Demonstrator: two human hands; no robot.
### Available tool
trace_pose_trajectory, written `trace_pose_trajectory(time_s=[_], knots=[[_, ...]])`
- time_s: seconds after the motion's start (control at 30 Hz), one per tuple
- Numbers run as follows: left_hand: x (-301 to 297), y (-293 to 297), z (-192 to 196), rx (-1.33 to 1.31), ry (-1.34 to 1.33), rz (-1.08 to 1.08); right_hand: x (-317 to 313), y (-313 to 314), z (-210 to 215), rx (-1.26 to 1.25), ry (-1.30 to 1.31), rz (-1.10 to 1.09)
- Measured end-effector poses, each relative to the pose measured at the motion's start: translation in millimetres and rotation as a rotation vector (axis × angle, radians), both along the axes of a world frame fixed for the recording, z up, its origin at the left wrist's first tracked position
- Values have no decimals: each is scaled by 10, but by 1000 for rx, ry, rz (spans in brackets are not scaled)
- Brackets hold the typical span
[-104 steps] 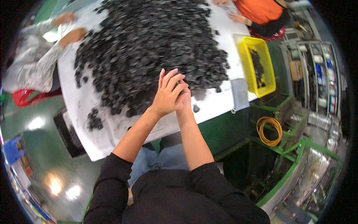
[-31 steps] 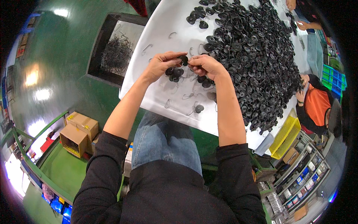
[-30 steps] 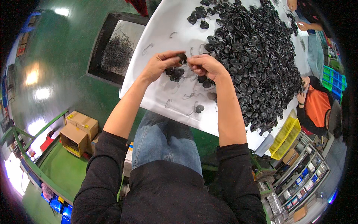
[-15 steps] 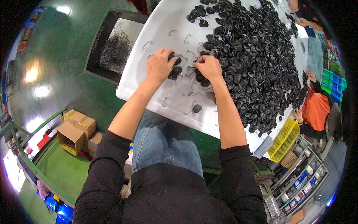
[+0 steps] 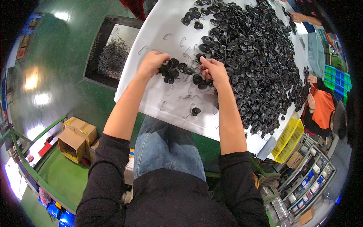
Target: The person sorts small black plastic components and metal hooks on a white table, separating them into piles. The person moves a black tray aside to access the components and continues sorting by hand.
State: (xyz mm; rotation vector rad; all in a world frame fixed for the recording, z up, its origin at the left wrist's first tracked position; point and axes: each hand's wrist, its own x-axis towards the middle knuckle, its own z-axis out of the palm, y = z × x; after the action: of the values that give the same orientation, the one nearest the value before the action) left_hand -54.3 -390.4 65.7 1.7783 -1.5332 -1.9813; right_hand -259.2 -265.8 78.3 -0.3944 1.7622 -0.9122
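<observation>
Black round cup-like discs with thin wire hooks lie in a broad heap [image 5: 253,72] on the white-covered table [image 5: 151,90]. My left hand [image 5: 152,63] is closed at a small cluster of these hooked discs [image 5: 171,70], its fingertips on the cluster's left side. My right hand [image 5: 214,71] has its fingers curled and drawn together at the heap's left edge. One disc [image 5: 199,56] is at its fingertips; whatever the fingers hold is hidden. Two discs [image 5: 200,81] lie just below that hand. Loose wire hooks [image 5: 167,36] are scattered around, and a single hooked disc [image 5: 195,111] lies nearer me.
A dark crate [image 5: 92,64] of tangled wire hooks stands left of the table. At the right edge are a yellow basket [image 5: 288,142] and a person in orange and black [image 5: 321,109]. Another person's hand [image 5: 302,18] reaches in at the far right. Cardboard boxes [image 5: 73,142] stand lower left.
My left hand has shifted left, off the top of the cluster to its side. My right hand has moved slightly right and its fingers have curled differently. The whole view has shifted a little.
</observation>
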Motion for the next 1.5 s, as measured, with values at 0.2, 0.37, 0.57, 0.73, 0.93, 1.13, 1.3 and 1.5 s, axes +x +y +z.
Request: trace_pose_trajectory(time_s=[0.2,0.37,0.57,0.73,0.93,1.13,1.3,1.5], knots=[[12,16,-60,416,222,202,335,100,-131,74,856,529],[-97,212,-95,-614,-103,-147,497,75,-192,82,945,638],[-298,362,-97,-800,-106,-159,313,71,-57,-119,292,261],[-335,543,-59,-889,-110,-273,-40,128,39,55,254,208],[-552,1091,-103,-955,-82,-615,-195,322,31,-124,47,59],[-577,1047,-192,-1012,-86,-680,-222,780,336,-307,-302,-323],[-507,982,-179,-909,-89,-680,-21,868,231,-69,-221,-106],[-500,920,-175,-822,-45,-609,403,855,-174,237,931,542]])
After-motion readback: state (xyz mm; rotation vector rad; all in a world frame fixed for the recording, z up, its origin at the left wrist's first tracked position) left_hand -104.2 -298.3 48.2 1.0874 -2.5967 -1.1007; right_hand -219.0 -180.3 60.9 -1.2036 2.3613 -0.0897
